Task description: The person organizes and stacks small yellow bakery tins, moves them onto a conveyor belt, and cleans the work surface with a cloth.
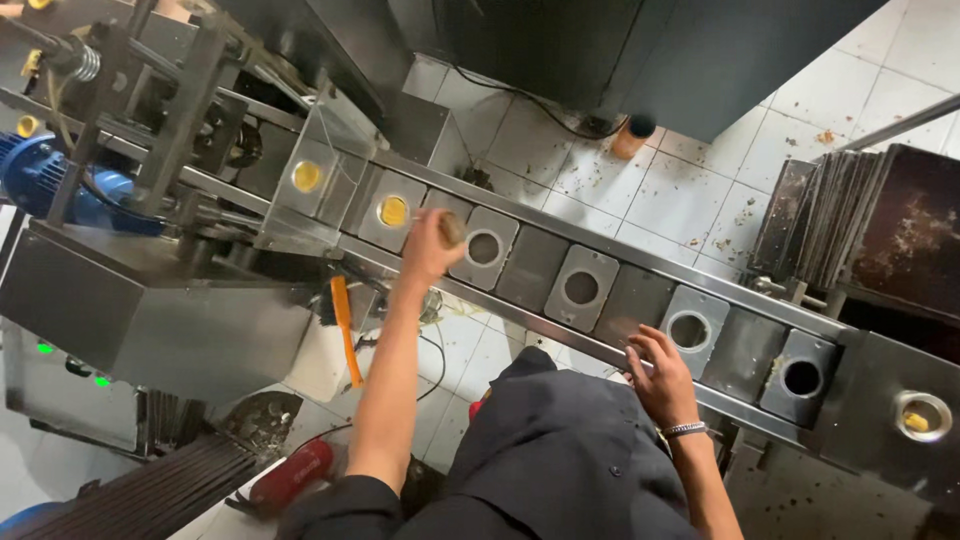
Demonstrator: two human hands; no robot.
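Note:
A steel conveyor of plates with round holes runs from upper left to lower right. My left hand reaches over it, closed on a small brownish piece beside an empty hole. A hole just left of it holds a yellow-filled cup, and another yellow cup sits further left. My right hand, with a metal bracelet on the wrist, rests on the near rail with fingers spread, below an empty hole. A cup sits in the far right plate.
A blue motor and a steel machine housing stand at left. An orange-handled brush hangs below the conveyor and a red object lies lower left. Stacked dark metal trays are at right; a capped bottle stands on the tiled floor.

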